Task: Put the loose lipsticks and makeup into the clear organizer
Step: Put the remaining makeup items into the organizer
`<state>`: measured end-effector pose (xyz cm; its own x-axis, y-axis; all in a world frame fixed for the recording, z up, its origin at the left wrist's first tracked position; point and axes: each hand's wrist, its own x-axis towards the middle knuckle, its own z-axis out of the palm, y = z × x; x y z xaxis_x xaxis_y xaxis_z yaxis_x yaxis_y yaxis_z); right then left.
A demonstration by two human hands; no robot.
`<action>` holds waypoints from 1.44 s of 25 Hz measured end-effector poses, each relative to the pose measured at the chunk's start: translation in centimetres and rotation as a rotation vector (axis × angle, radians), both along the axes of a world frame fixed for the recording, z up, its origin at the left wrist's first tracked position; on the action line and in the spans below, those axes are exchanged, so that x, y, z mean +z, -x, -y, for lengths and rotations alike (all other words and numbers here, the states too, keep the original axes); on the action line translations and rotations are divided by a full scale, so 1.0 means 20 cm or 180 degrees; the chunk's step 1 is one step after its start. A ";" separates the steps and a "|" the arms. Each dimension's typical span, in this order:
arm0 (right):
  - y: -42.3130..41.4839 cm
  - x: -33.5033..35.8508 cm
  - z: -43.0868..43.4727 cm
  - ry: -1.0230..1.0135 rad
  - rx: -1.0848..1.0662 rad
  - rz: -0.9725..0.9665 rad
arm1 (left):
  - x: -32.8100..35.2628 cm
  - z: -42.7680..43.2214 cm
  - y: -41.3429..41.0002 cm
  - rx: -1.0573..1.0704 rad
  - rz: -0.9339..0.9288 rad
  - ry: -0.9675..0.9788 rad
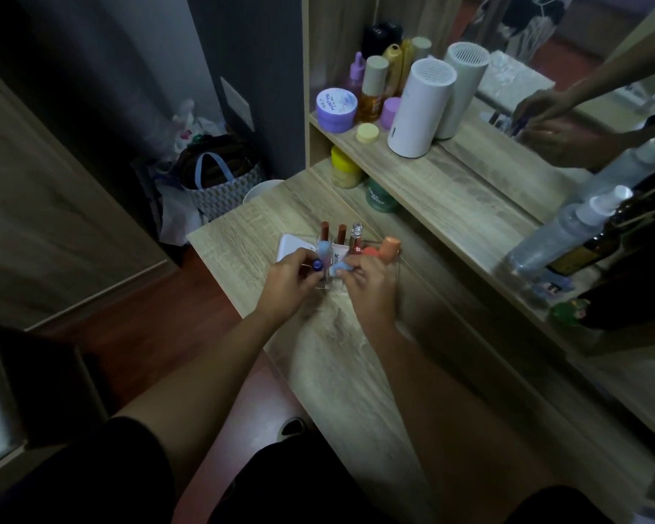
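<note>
The clear organizer (394, 255) stands on the wooden dresser top (329, 353), holding two brown-red lipsticks (325, 230), a clear-capped gloss (355, 234), a white tube (340, 255) and an orange-capped item (388, 248). My left hand (286, 283) grips a dark blue-capped lipstick (317, 264) at the organizer's front left. My right hand (369, 285) pinches a light blue item (339, 269) at the organizer's front. A white flat compact (292, 245) lies just left of the organizer, partly hidden by my left hand.
A shelf (432, 164) behind carries a purple jar (336, 105), amber bottles, a white cylinder (418, 107) and a yellow-lidded jar (344, 166). Spray bottles (568, 228) stand at the right by the mirror (545, 70). A patterned bag (220, 183) sits on the floor, left.
</note>
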<state>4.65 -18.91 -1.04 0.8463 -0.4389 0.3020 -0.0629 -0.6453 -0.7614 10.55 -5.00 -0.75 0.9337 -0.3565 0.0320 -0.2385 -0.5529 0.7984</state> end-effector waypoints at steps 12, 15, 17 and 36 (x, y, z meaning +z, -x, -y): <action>-0.04 -0.09 -0.05 -0.0404 0.0189 -0.0530 | -0.04 0.03 -0.02 0.0101 -0.0091 -0.0231; -0.05 -0.10 -0.06 -0.0671 0.0114 -0.0713 | -0.05 0.02 -0.02 0.0009 -0.0075 -0.0255; -0.04 -0.10 -0.05 -0.0868 0.0115 -0.0725 | -0.06 0.02 -0.02 -0.0055 -0.0060 -0.0261; 0.34 -0.14 0.32 0.0069 0.0756 -0.2243 | -0.41 -0.05 0.41 -0.0966 0.0266 -0.1627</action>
